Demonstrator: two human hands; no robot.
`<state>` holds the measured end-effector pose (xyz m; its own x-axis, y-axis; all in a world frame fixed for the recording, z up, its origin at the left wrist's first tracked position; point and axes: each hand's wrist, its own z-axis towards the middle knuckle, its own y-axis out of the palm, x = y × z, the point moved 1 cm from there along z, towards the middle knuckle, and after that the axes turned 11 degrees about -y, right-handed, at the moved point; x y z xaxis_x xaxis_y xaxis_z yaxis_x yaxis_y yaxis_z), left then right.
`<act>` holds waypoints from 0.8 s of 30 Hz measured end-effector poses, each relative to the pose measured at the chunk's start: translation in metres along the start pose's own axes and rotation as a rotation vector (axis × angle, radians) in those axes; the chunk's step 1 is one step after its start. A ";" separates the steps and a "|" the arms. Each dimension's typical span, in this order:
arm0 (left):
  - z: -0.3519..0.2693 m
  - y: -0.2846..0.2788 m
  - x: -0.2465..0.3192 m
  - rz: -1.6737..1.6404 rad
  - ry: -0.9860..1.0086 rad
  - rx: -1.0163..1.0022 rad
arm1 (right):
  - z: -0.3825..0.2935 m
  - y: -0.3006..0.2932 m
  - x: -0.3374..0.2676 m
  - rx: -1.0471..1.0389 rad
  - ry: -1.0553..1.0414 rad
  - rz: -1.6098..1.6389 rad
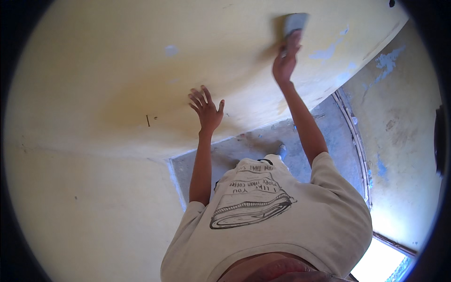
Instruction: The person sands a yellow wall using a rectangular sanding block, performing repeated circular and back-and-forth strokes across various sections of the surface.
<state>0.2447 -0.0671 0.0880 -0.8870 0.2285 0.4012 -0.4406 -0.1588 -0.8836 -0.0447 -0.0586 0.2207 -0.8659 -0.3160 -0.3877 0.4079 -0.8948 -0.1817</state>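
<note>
My right hand [287, 61] is raised high against the yellow-painted wall [112, 46], its fingers closed on a wide-bladed scraper or putty knife [296, 22]. The tool's broad grey blade lies at the wall surface, slightly blurred. Lower and to the left, my left hand [208, 111] has its fingers spread, with the fingertips at the wall and nothing held. Pale patches where the paint is gone show beside the scraper, and a smaller pale patch [171, 50] is to the upper left.
A nail [148, 120] sticks out of the wall left of my left hand. Long poles [352, 123] lie on the concrete floor [253, 141] along the right-hand wall [394, 116], which has peeled patches. A bright opening [380, 259] is at the lower right. Another wall stands at the left.
</note>
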 end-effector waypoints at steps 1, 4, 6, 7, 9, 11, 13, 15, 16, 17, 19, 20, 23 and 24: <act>0.001 0.001 0.005 0.000 -0.002 0.003 | -0.006 0.004 -0.004 -0.121 -0.196 0.011; -0.001 0.007 0.012 -0.207 -0.081 -0.022 | -0.017 -0.005 -0.019 -0.612 -0.489 -0.216; 0.000 0.011 0.015 -0.259 -0.120 -0.024 | -0.006 -0.014 0.018 -0.431 -0.444 -0.219; 0.000 0.017 0.017 -0.257 -0.120 -0.029 | 0.005 -0.020 0.034 -0.244 -0.353 -0.124; 0.000 0.028 0.021 -0.357 -0.124 0.004 | 0.020 -0.022 0.050 0.139 0.084 -0.013; 0.005 0.038 0.033 -0.388 -0.175 0.045 | 0.023 -0.017 0.048 0.173 0.114 0.039; 0.008 0.045 0.043 -0.414 -0.246 0.099 | 0.010 -0.013 0.017 0.123 -0.021 0.175; 0.006 0.047 0.067 -0.453 -0.293 0.333 | -0.011 -0.026 -0.001 -0.503 -0.264 0.155; 0.002 0.043 0.088 -0.449 -0.306 0.333 | -0.018 -0.036 -0.003 -0.575 -0.266 0.219; -0.005 0.035 0.114 -0.724 -0.330 0.316 | -0.024 -0.048 -0.001 -0.555 -0.158 0.371; -0.023 0.032 0.145 -0.981 -0.382 0.319 | -0.042 -0.061 0.016 -0.565 0.333 0.636; -0.032 0.035 0.158 -1.006 -0.303 0.242 | -0.057 -0.066 0.035 -0.549 0.478 0.703; -0.053 0.046 0.197 -1.267 -0.323 0.046 | -0.073 -0.095 0.069 -0.611 0.666 0.841; -0.057 0.054 0.209 -1.521 -0.376 -0.110 | -0.076 -0.108 0.078 -0.658 0.716 0.871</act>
<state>0.0435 0.0272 0.1103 0.3723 -0.1428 0.9171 -0.9215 0.0607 0.3835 -0.1344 0.0369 0.1409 0.0147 -0.2905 -0.9568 0.9943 -0.0972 0.0447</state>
